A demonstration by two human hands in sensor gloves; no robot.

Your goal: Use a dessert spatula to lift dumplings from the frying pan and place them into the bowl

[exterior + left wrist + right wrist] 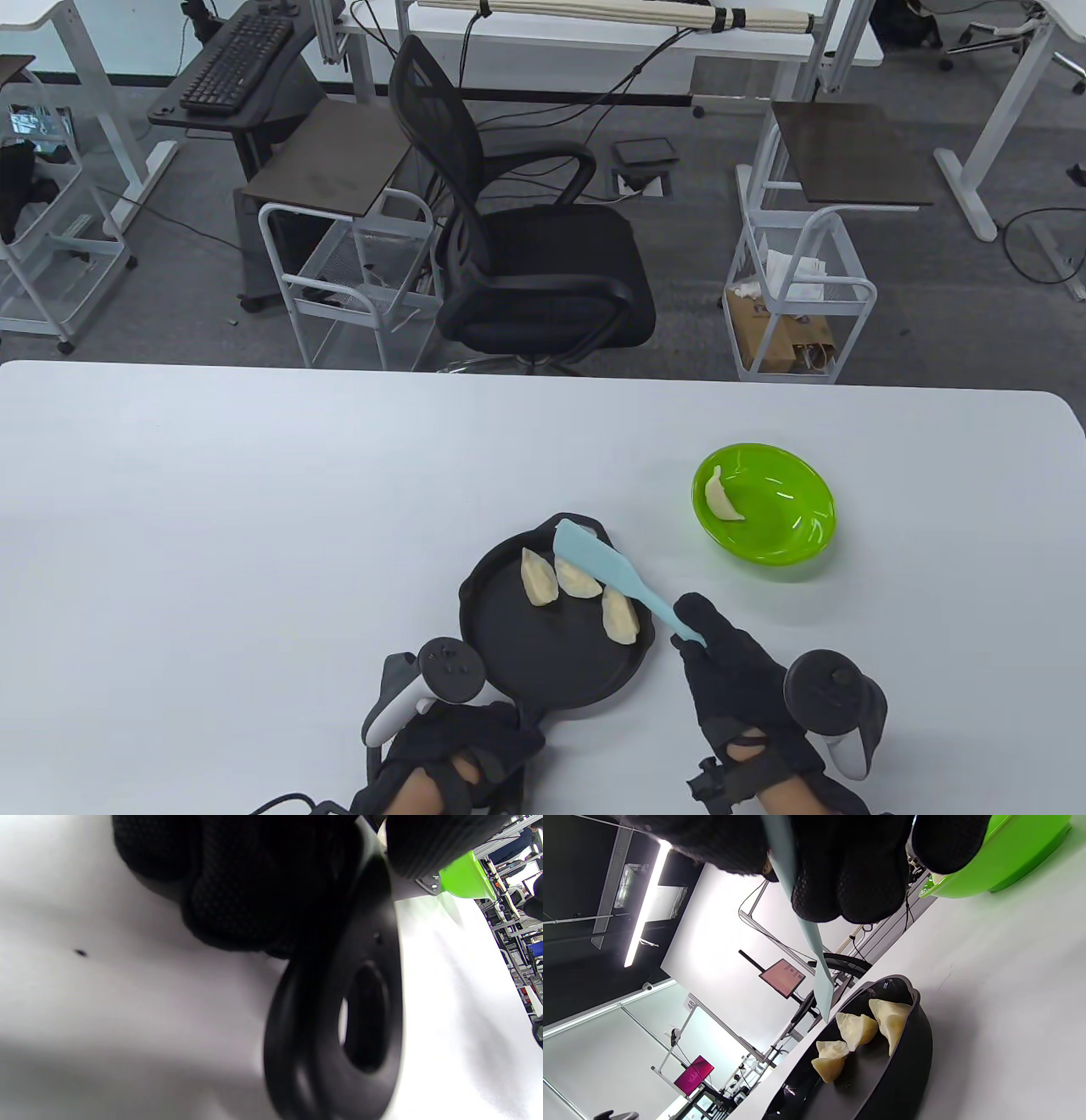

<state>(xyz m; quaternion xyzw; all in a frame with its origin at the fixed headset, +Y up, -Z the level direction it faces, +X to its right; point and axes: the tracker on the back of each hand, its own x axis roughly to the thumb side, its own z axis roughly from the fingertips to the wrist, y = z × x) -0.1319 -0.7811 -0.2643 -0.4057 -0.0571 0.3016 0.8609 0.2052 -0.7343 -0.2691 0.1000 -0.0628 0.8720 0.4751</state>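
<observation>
Near the front edge of the white table (254,475), a round black frying pan (543,658) holds three pale, crescent-shaped dumplings (538,577) lying side by side across its far half. Off toward the right edge sits a bright green plastic bowl (785,539) with one more dumpling resting against its left inner wall. The left hand (462,751), in a black sensor glove, has its fingers wrapped around the pan's looped handle at the front. The right hand (734,671) pinches the handle of a light blue dessert spatula (607,581), whose flat blade hangs above the pan's far rim, over the middle dumpling without touching it. Beyond the far edge stand a black mesh office chair (526,246) and white wire carts (356,280), well away from the pan and the bowl.
</observation>
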